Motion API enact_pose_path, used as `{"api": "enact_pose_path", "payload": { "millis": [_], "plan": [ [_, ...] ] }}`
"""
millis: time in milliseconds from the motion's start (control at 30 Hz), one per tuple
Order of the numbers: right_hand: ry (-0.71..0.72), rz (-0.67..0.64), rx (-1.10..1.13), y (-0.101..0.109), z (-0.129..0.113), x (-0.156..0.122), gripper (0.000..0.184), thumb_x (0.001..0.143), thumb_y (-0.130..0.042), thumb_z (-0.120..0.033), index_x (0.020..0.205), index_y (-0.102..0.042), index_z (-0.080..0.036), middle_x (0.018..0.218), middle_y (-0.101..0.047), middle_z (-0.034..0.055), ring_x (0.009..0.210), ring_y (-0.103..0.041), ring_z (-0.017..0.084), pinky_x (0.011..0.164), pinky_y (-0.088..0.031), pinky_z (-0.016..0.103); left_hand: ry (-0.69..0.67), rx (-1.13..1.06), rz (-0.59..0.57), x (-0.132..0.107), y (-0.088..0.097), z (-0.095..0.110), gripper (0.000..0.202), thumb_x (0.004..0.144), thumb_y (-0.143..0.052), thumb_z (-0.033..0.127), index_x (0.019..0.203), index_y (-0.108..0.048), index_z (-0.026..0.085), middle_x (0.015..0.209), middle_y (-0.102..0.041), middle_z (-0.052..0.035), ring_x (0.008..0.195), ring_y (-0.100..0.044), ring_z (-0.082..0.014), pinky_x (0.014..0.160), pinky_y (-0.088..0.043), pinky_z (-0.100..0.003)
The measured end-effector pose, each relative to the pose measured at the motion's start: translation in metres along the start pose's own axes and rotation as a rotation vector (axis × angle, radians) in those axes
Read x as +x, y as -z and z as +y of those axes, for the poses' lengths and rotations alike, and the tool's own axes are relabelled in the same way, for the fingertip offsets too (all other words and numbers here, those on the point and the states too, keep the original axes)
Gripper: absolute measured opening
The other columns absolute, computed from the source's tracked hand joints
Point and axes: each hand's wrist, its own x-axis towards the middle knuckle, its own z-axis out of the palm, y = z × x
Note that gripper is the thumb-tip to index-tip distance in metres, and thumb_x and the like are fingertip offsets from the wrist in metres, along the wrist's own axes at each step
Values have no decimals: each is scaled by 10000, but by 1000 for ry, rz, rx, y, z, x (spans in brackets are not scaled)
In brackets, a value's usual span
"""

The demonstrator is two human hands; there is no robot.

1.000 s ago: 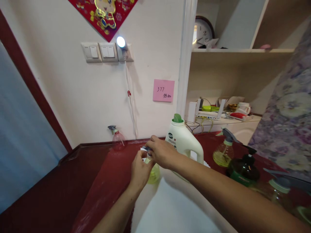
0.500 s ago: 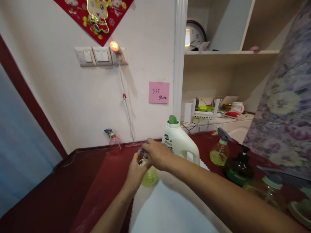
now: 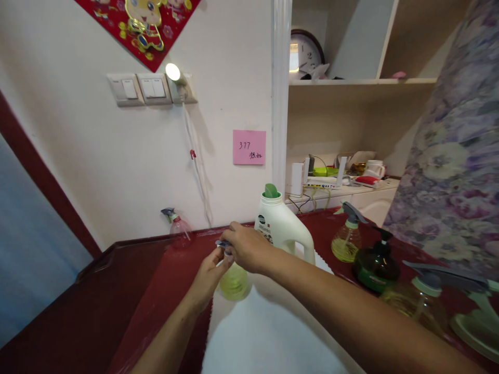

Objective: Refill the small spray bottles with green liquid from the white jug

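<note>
A clear spray bottle (image 3: 234,287) with yellow-green liquid stands upright on the white cloth. Its grey spray head (image 3: 222,243) shows between my fingers. My left hand (image 3: 209,271) is closed around the bottle's neck, thumb toward the front. From the right, my right hand (image 3: 249,248) reaches across with its fingers closed over the spray head, hiding most of it. Just behind that hand is a big cream jug (image 3: 281,224) with a handle and a green spout in its uncapped mouth.
At the wall stands a pink spray bottle (image 3: 180,229). To the right are a yellow-liquid spray bottle (image 3: 346,242), a dark pump bottle (image 3: 376,265) and another spray bottle (image 3: 428,296). The white cloth (image 3: 268,337) covers part of the dark red table (image 3: 156,306).
The whole scene has shifted slightly left in view. Both hands keep their hold on the spray bottle with little change. The wall plug's light has gone from orange to white.
</note>
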Motion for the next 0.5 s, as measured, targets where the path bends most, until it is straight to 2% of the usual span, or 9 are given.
{"api": "enact_pose_path", "payload": {
  "millis": [133, 200, 400, 500],
  "plan": [
    [-4, 4, -1, 1, -1, -1, 212, 927, -530, -294, 1089, -641, -214, 1106, -614, 58, 828, -634, 189, 640, -424, 303, -2, 54, 198, 6, -5, -13, 547, 690, -861, 413, 1096, -577, 180, 1156, -680, -112, 1073, -628, -277, 864, -488, -333],
    [-4, 8, -3, 1, -1, -1, 216, 926, -527, -290, 1096, -639, -220, 1114, -614, 64, 848, -644, 195, 636, -415, 301, 1, 68, 225, 8, -5, -15, 510, 675, -873, 391, 1044, -596, 175, 1101, -698, -106, 1047, -638, -277, 843, -486, -322],
    [-1, 10, 8, 1, 1, -1, 243, 928, -520, -299, 1135, -637, -247, 1135, -620, 64, 875, -662, 210, 638, -410, 307, 26, 10, 7, -1, 5, 5, 456, 799, -749, 487, 1113, -691, 161, 1168, -721, -116, 1101, -652, -295, 950, -500, -383],
    [-4, 5, 14, 2, 0, 0, 247, 937, -512, -300, 1145, -635, -252, 1140, -617, 65, 890, -661, 209, 658, -424, 306, 52, 12, -21, -3, 6, 10, 466, 808, -741, 496, 1126, -692, 159, 1211, -708, -131, 1143, -640, -304, 965, -498, -389]
  ]
}}
